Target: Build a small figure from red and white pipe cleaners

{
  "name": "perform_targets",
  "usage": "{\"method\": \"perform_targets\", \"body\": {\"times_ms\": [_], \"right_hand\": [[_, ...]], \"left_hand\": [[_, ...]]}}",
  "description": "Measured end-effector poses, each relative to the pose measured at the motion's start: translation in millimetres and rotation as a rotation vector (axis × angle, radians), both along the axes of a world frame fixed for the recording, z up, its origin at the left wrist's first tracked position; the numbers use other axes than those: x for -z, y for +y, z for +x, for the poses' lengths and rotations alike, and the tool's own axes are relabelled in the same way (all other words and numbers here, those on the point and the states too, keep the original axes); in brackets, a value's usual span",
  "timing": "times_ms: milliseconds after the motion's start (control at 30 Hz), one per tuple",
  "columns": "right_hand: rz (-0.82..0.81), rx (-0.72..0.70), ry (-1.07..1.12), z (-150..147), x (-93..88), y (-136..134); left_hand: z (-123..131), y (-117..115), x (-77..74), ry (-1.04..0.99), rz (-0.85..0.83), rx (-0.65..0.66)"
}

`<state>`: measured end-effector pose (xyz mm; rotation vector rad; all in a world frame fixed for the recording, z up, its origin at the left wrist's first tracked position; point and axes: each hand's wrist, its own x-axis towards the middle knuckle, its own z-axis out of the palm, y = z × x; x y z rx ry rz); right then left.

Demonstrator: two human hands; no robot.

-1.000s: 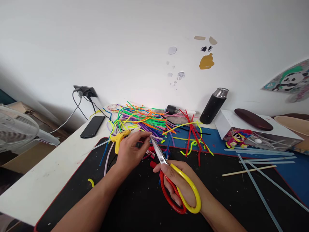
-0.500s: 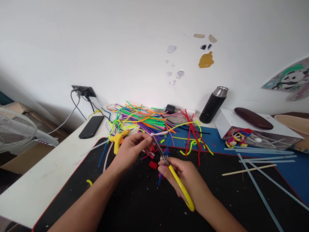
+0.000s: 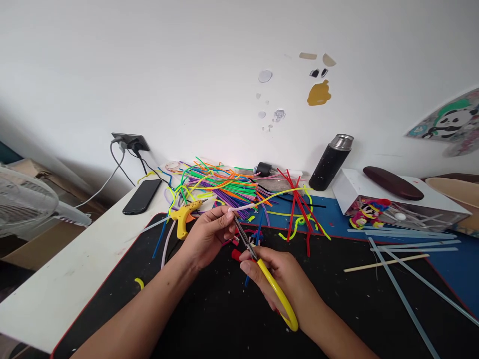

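Note:
My left hand [image 3: 211,232] is closed, pinching the end of a short white pipe cleaner [image 3: 243,207] between thumb and finger. The strip points right, overlapping a yellow pipe cleaner [image 3: 284,193] in view. A pair of scissors with yellow handles [image 3: 277,286] is gripped in my right hand [image 3: 286,271]. Their blades point up and left, the tips right by the left fingertips and the white pipe cleaner; whether they touch it I cannot tell. Beneath the hands lie a red piece [image 3: 236,255] and a small blue and red item, partly hidden by the scissors and right hand.
A yellow glue gun [image 3: 182,219] lies left of my hands, near a phone [image 3: 141,197]. Behind is a pile of coloured pipe cleaners [image 3: 224,184]. To the right are a black flask [image 3: 331,164], a panda figure [image 3: 370,213] and glue sticks [image 3: 404,294].
Both hands have shifted slightly left, the scissors with them. The white pipe cleaner has moved left too, still pinched in the left hand.

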<state>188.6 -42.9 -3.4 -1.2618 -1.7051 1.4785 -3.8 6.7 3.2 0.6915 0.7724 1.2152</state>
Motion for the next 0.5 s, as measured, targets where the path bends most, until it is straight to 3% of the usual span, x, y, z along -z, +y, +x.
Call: {"method": "perform_targets", "body": {"times_ms": [200,300,367,500], "right_hand": [[-0.1,-0.025,0.047,-0.6,4.5,-2.0],[-0.096,-0.092,0.011,-3.0,7.1,-8.1],[-0.069,-0.162,-0.016,-5.7,8.1,-13.5],[-0.066,-0.156,0.053,-6.0,5.5,-16.4]], "left_hand": [[1.4,2.9,-3.0,-0.099,0.011,-0.021],[-16.4,13.9,-9.4,-0.173,0.079,-0.216],[-31.0,20.5,-13.5,-0.112,0.154,-0.367],[-39.8,20.7,-14.9,0.135,0.174,-0.377]]}}
